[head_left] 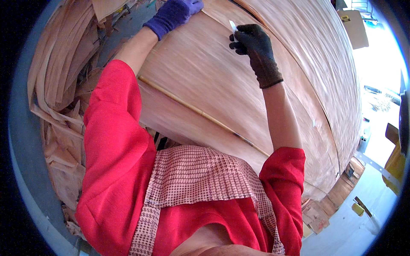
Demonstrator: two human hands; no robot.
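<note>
My left hand [176, 16], in a purple-blue glove, grips the far left edge of a thin, pinkish-brown wood veneer sheet [192, 64]; its fingertips are partly cut off by the picture's top. Above the same sheet, my right hand [254, 45] wears a dark glove with a brown cuff. Between its thumb and fingers is a small, flat white strip [232, 26], narrow and pointing up; I cannot tell whether it is a blade or tape. Across the sheet in front of me lies a long thin bamboo-like stick [194, 109].
Stacked, crumpled veneer pieces [60, 64] lie along the left. More veneer [316, 55] spreads at the right, with a dark gap along its edge. A small white scrap [314, 123] rests on the sheet. Wood boards [341, 187] and a yellow object [393, 168] are at the right.
</note>
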